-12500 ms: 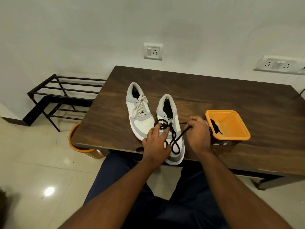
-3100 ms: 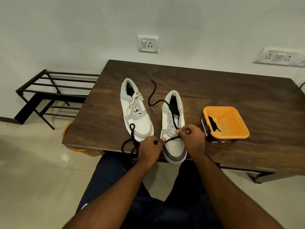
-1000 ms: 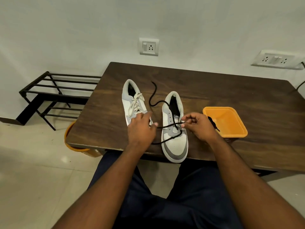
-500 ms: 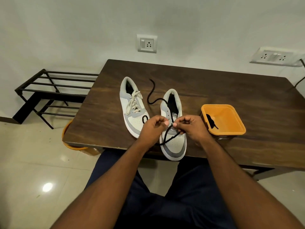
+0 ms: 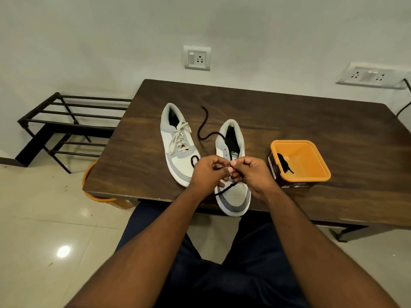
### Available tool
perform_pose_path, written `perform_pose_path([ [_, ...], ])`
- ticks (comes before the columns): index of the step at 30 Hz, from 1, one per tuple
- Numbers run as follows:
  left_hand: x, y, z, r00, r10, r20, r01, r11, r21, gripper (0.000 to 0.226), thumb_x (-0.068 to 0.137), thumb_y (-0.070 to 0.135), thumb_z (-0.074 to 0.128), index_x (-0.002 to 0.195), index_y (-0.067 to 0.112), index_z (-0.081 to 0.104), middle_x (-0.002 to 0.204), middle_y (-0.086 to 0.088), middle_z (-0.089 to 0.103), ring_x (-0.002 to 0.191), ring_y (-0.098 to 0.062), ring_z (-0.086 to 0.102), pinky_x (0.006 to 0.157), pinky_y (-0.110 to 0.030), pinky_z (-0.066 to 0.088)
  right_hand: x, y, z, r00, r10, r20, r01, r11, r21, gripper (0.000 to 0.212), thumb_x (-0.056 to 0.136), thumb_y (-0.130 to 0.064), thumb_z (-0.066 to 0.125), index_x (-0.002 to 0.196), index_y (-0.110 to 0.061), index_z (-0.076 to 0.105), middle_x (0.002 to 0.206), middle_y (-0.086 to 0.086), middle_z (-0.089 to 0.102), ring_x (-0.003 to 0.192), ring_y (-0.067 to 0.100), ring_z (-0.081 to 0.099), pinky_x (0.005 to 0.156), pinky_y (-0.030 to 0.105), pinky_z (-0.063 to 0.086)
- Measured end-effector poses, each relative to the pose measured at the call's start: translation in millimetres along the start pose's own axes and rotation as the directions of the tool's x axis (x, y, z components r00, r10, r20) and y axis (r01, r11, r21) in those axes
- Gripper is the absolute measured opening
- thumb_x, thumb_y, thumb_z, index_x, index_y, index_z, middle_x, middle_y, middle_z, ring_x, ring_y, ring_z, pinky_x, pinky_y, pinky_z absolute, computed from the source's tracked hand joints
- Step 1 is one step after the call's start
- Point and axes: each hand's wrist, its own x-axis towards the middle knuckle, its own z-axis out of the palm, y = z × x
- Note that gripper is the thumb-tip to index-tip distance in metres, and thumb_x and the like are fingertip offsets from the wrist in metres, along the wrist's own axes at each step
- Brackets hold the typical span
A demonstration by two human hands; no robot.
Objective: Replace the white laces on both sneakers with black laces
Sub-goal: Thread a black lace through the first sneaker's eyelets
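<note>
1. We had both hands working over the nearer sneaker (image 5: 233,174), the one sitting at the front edge of the counter (image 5: 311,121) with its toe toward us.
2. Our left hand (image 5: 208,172) and right hand (image 5: 250,174) were right up against each other above the eyelet area, fingers curled and each pinching the black lace (image 5: 206,127). So both were clamped on the lace, not empty.
3. The lace ran from our fingers two ways: a short bit hung down across the toe box, and the long free tail snaked away up past the sneaker's collar onto the counter, between the two shoes.
4. The key bit, as far as we could judge: the shoe's long axis pointed straight away from us, so the unfilled eyelets lay just beyond our fingertips, toward the heel. Either hand was about equally close.
5. The other sneaker (image 5: 178,143) lay just to the left and had its white lace (image 5: 180,138) in, so that one looked untouched.
6. The orange tub (image 5: 311,174) on the right held another black lace (image 5: 283,163), presumably for shoe number two.
</note>
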Motion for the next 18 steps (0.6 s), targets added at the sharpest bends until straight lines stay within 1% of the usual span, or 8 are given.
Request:
perform_pose_path([
  [3, 1.4, -4.2, -3.9, 0.998, -0.011, -0.07, 0.013, 1.0, 0.021, 0.006, 0.086, 0.004, 0.072, 0.091, 0.003, 0.068, 0.066, -0.007, 0.066, 0.055, -0.013, 0.062, 0.046, -0.026, 0.053, -2.7, 0.0, 0.2, 0.997, 0.042, 0.07, -0.048, 0.996, 0.077, 0.012, 0.094, 0.003, 0.053, 0.096, -0.001, 0.064, 0.072, 0.013, 0.068, 0.056, 0.015, 0.06, 0.055, 0.024, 0.054],
  [5, 0.9, -8.4, -4.9, 0.998, -0.022, -0.055, 0.025, 0.999, 0.048, 0.007, 0.088, 0.006, 0.07, 0.094, 0.002, 0.07, 0.064, -0.003, 0.065, 0.055, -0.014, 0.059, 0.045, -0.026, 0.052, -3.0, -0.1, 0.6, 0.996, 0.041, 0.075, -0.046, 0.997, 0.06, 0.01, 0.093, 0.004, 0.055, 0.097, -0.005, 0.056, 0.074, 0.016, 0.069, 0.052, 0.017, 0.062, 0.052, 0.026, 0.054],
  [8, -0.4, -14.2, -4.8, 1.0, -0.025, 0.007, 0.024, 0.995, 0.092, 0.014, 0.09, 0.012, 0.069, 0.1, 0.002, 0.072, 0.068, -0.002, 0.066, 0.061, -0.016, 0.059, 0.045, -0.029, 0.053, -0.2, 1.3, -0.6, 0.996, 0.005, 0.084, 0.002, 0.996, -0.092, 0.011, 0.094, -0.002, 0.058, 0.092, -0.01, 0.05, 0.069, 0.013, 0.068, 0.051, 0.019, 0.062, 0.048, 0.028, 0.051],
  [10, -1.8, -15.3, -5.7, 0.999, -0.019, 0.027, 0.016, 0.993, 0.114, 0.014, 0.091, 0.013, 0.069, 0.099, 0.003, 0.072, 0.07, -0.004, 0.066, 0.06, -0.015, 0.059, 0.042, -0.027, 0.051, -0.8, 0.9, -0.6, 0.993, -0.001, 0.119, 0.027, 0.976, -0.216, 0.011, 0.094, -0.004, 0.058, 0.095, -0.01, 0.049, 0.065, 0.008, 0.066, 0.051, 0.017, 0.062, 0.048, 0.028, 0.049],
  [11, -2.5, -16.2, -6.2, 1.0, -0.015, 0.016, 0.013, 0.991, 0.135, 0.013, 0.091, 0.012, 0.069, 0.098, 0.002, 0.073, 0.069, -0.004, 0.066, 0.057, -0.014, 0.059, 0.041, -0.026, 0.05, -1.9, 1.1, -0.5, 0.99, 0.014, 0.141, 0.02, 0.973, -0.232, 0.012, 0.094, -0.004, 0.057, 0.097, -0.01, 0.048, 0.067, 0.009, 0.065, 0.051, 0.017, 0.062, 0.046, 0.028, 0.049],
  [13, -3.5, -18.9, -7.4, 0.999, 0.01, -0.049, -0.003, 0.988, 0.152, 0.01, 0.091, 0.01, 0.068, 0.092, 0.003, 0.074, 0.063, 0.003, 0.066, 0.047, -0.01, 0.056, 0.038, -0.024, 0.047, -4.1, 2.0, 0.2, 0.988, 0.041, 0.149, -0.012, 0.981, -0.193, 0.012, 0.095, -0.002, 0.055, 0.099, -0.011, 0.048, 0.074, 0.013, 0.067, 0.05, 0.018, 0.061, 0.043, 0.027, 0.048],
  [15, -2.0, -24.0, -8.3, 0.987, 0.03, -0.159, -0.004, 0.986, 0.165, 0.009, 0.089, 0.01, 0.067, 0.086, 0.006, 0.075, 0.053, 0.009, 0.062, 0.041, -0.006, 0.052, 0.041, -0.023, 0.044, -4.6, 6.0, 1.3, 0.998, 0.041, 0.054, -0.03, 0.982, -0.188, 0.008, 0.096, -0.003, 0.051, 0.1, -0.01, 0.053, 0.08, 0.012, 0.071, 0.048, 0.017, 0.059, 0.042, 0.025, 0.045],
  [18, 1.8, -28.7, -8.0, 0.969, 0.066, -0.236, -0.01, 0.972, 0.234, 0.01, 0.085, 0.009, 0.068, 0.083, 0.009, 0.078, 0.057, 0.009, 0.064, 0.048, 0.0, 0.053, 0.054, -0.022, 0.045, -0.1, 15.1, 5.5, 0.983, -0.032, -0.184, -0.026, 0.952, -0.305, 0.014, 0.094, -0.006, 0.051, 0.094, -0.012, 0.064, 0.071, 0.005, 0.068, 0.045, 0.011, 0.055, 0.043, 0.024, 0.044],
])
